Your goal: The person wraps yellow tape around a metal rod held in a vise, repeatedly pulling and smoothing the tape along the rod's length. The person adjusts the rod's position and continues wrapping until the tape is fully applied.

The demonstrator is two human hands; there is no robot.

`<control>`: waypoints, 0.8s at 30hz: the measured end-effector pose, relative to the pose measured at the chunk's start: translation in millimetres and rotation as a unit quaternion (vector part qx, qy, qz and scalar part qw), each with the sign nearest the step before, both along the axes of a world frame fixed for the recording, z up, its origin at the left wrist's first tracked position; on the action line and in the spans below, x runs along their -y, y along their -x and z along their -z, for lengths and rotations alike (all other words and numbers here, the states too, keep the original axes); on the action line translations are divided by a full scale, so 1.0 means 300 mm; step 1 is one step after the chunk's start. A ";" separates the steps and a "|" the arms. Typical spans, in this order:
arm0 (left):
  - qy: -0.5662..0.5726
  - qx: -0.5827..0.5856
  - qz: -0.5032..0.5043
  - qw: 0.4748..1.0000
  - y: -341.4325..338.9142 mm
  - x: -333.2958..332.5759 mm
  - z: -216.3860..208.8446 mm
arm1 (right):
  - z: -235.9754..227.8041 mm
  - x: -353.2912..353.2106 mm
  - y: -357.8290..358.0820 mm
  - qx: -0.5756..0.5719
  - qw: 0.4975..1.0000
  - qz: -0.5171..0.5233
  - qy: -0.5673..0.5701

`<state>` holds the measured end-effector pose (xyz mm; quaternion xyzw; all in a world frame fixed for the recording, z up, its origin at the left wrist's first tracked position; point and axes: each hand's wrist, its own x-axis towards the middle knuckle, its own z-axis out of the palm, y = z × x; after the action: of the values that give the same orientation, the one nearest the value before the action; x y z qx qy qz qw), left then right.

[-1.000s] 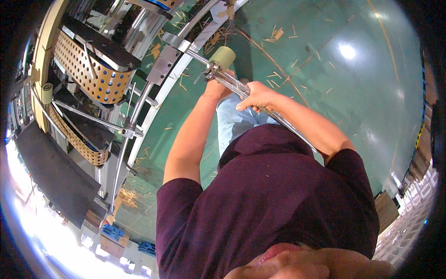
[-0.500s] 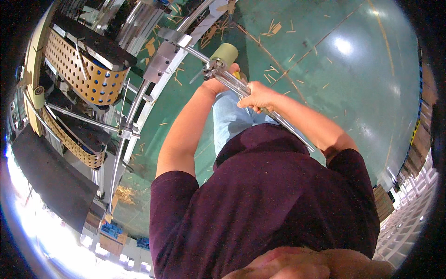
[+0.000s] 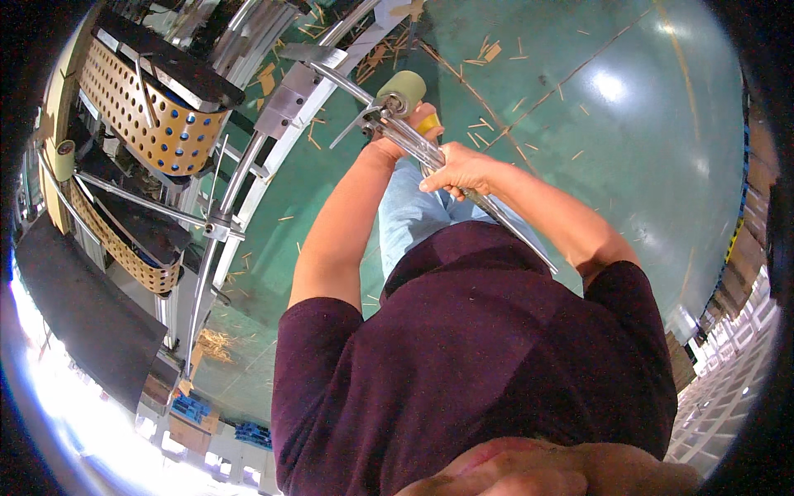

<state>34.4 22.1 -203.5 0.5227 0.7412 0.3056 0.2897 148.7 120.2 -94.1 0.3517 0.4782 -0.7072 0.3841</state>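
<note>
My right hand (image 3: 460, 171) is closed around a bundle of long shiny metal rods (image 3: 517, 230) that slants from upper left down to the right across my body. Behind the upper part of the rods, my left hand (image 3: 423, 114) has its fingers curled round a yellow, rounded thing (image 3: 429, 125), perhaps a roll of tape; rods and clamp partly hide that hand. Close above it sits a pale green roller (image 3: 404, 90), beside a metal clamp (image 3: 376, 116) with a thin lever. A steel bar (image 3: 341, 82) joins this clamp to the machine frame.
On the left stands a machine with a metal rail (image 3: 234, 192), brass-coloured perforated guards (image 3: 153, 116) and black panels (image 3: 89, 318). Another small green roller (image 3: 64, 159) sits at far left. Wood-like scraps (image 3: 488, 51) are scattered over the green floor (image 3: 595, 157).
The yellow thing shows more now, as my left hand has turned and shifted slightly to the right. My right hand keeps its grip on the rods. The view has shifted a little.
</note>
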 end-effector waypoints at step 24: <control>0.039 0.097 -0.045 0.994 -0.019 0.066 0.008 | 0.081 0.008 -0.077 -0.052 0.965 0.174 0.188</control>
<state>40.0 2.4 -205.9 0.4455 0.7435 0.3384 0.3663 171.7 117.8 -118.4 0.3133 0.2874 -0.8577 0.2892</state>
